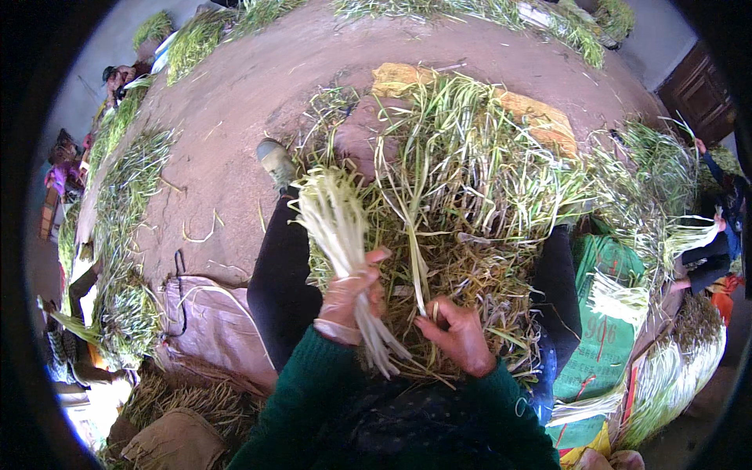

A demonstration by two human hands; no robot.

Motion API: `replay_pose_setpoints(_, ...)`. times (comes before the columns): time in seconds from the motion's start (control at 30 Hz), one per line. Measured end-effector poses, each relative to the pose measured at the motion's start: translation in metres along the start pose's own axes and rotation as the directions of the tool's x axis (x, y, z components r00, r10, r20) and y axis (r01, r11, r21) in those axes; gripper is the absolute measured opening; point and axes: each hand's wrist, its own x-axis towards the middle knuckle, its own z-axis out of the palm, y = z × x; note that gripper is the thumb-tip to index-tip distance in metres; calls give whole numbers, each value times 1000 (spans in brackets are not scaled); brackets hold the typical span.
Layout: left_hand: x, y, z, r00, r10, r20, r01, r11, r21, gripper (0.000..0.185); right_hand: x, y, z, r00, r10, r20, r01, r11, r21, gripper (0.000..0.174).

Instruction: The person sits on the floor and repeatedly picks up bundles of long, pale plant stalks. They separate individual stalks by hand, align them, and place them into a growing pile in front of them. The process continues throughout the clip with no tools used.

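My left hand (352, 299), in what looks like a thin see-through glove, is closed around a bundle of pale leafy stalks (338, 229). The bundle's white ends stick out below the fist, towards my lap. Just to the right, my right hand (449, 329) pinches the white lower end of a single long stalk (415, 258) between thumb and fingers. That stalk's leafy end reaches up over a large heap of green and white stalks (482, 164) between my legs. Brownish, dry leaf litter (487, 288) lies under and beyond my hands.
A green woven sack (605, 335) with pale stalks on it lies at my right. At my left is a pinkish sack (223, 317). More stalk heaps (135, 194) line both sides. Other people sit at the left and right edges, one holding stalks (699, 235).
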Motion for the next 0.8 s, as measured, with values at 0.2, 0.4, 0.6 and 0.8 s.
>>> replay_pose_setpoints(0.2,26,-22,-11,996,-8,-84,28,968,251,30,-19,-3,5,982,-141,122,175,926,-335,17)
replay_pose_setpoints(0.4,27,-28,-15,989,-74,-125,106,957,271,14,-12,18,5,983,-28,183,16,997,71,22)
replay_pose_setpoints(0.6,6,-26,3,988,-83,-134,113,966,235,20,63,23,-3,964,213,160,-265,825,499,36)
replay_pose_setpoints(0.8,-6,-18,-2,989,-121,-82,136,967,215,41,87,19,30,918,361,163,-330,469,820,22)
